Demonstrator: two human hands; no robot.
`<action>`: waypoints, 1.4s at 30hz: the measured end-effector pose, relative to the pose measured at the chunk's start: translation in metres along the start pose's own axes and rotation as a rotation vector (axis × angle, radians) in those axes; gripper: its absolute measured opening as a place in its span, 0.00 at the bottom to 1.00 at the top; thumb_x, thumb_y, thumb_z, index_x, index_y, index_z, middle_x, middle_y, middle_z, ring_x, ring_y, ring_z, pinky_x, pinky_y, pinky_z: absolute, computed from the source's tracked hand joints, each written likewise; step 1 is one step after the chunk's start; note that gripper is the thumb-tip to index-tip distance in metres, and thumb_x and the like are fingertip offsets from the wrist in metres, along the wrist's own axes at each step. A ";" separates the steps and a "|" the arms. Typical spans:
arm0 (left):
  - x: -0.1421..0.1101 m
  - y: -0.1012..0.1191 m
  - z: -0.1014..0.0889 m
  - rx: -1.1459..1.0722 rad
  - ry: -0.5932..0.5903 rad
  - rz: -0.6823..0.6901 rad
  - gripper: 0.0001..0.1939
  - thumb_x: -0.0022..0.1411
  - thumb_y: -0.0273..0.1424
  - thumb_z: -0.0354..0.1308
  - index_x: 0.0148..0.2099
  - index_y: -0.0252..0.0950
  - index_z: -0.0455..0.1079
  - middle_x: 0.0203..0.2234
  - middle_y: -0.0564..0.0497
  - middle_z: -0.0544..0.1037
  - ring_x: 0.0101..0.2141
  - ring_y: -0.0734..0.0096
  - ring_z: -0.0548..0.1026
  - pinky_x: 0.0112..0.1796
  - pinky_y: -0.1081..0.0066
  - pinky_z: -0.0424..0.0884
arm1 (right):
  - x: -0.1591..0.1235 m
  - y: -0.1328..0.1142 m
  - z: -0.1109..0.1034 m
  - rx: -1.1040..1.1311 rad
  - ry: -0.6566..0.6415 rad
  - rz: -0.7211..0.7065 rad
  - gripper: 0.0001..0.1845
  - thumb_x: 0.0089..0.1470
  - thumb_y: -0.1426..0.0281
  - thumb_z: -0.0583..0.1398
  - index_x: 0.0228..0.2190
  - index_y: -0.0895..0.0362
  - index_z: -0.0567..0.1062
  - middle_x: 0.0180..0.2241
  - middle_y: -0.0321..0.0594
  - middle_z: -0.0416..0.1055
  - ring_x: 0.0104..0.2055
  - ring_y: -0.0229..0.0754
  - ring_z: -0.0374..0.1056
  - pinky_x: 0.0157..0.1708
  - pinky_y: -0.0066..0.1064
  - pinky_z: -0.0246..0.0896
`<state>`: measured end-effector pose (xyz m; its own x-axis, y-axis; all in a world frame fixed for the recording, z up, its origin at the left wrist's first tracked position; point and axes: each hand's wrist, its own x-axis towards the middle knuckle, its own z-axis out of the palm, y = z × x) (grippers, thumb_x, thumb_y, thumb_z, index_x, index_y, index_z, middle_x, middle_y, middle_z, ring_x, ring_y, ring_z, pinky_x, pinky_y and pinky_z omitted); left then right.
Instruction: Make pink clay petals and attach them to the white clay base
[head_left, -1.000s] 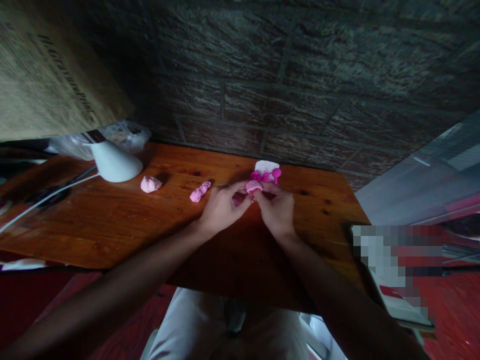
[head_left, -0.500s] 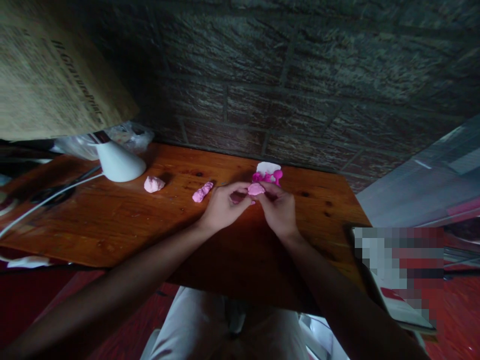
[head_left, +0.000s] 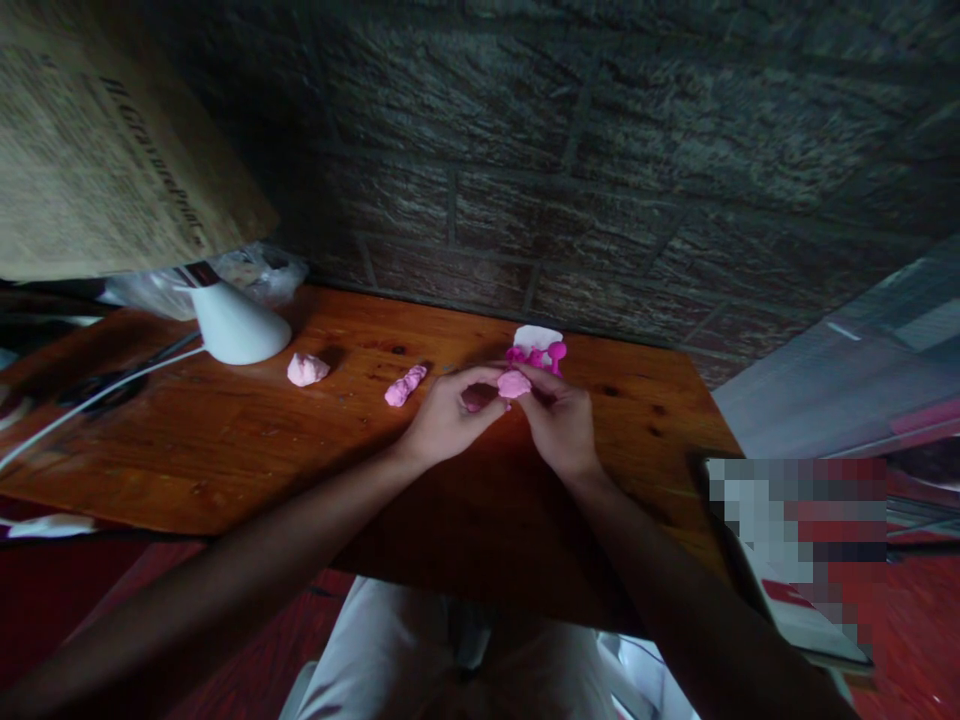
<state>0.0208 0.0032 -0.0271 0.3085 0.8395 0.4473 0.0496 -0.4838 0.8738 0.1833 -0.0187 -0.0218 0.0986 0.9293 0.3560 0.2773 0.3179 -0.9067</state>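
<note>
Between both hands is a small flattened lump of pink modelling clay, raised over the table. My left hand grips its left side between thumb and fingers. My right hand pinches it from the right; some fingertips are hidden behind the clay. Left of my hands, a twisted pink clay roll lies on the wood. Farther left sits a paler pink clay lump. Just beyond my fingers are bright pink plastic pieces, partly covered by my right hand, by a white piece whose kind I cannot make out.
A lamp with a white base and printed paper-like shade stands at the left, its white cable crossing the wooden table. Behind it lies a clear plastic bag. A brick-patterned wall borders the back edge.
The pink clay has tilted slightly in my fingers and shows a rounder face. Both hands stay in nearly the same place, still gripping it.
</note>
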 end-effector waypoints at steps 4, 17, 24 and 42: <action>0.000 0.004 -0.001 0.038 -0.003 0.066 0.13 0.60 0.27 0.63 0.48 0.33 0.77 0.53 0.39 0.81 0.45 0.62 0.82 0.39 0.70 0.79 | 0.001 -0.002 -0.001 0.028 -0.003 0.013 0.13 0.57 0.68 0.64 0.44 0.49 0.84 0.48 0.40 0.83 0.54 0.49 0.77 0.60 0.46 0.68; 0.004 0.023 -0.012 -0.249 -0.046 -0.166 0.18 0.63 0.36 0.63 0.53 0.33 0.74 0.38 0.44 0.84 0.33 0.70 0.80 0.30 0.73 0.72 | 0.004 -0.004 -0.012 0.215 -0.002 -0.145 0.14 0.58 0.72 0.62 0.43 0.47 0.84 0.50 0.37 0.81 0.57 0.46 0.75 0.64 0.45 0.63; 0.006 0.030 -0.009 -0.693 -0.117 -0.523 0.23 0.52 0.42 0.75 0.45 0.32 0.79 0.30 0.49 0.82 0.26 0.78 0.74 0.26 0.78 0.65 | 0.005 -0.003 -0.007 0.361 -0.088 -0.141 0.16 0.55 0.65 0.69 0.46 0.45 0.82 0.48 0.38 0.83 0.50 0.47 0.78 0.55 0.45 0.71; 0.008 0.027 -0.017 -0.809 -0.094 -0.563 0.18 0.48 0.31 0.77 0.43 0.33 0.81 0.23 0.54 0.75 0.21 0.85 0.64 0.22 0.81 0.55 | 0.012 -0.006 -0.018 0.717 -0.347 0.326 0.17 0.51 0.66 0.69 0.45 0.48 0.81 0.41 0.37 0.81 0.47 0.43 0.74 0.52 0.39 0.67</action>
<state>0.0086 0.0012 0.0035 0.5150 0.8551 -0.0596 -0.4411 0.3240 0.8370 0.1996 -0.0132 -0.0082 -0.2621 0.9625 0.0694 -0.3966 -0.0418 -0.9170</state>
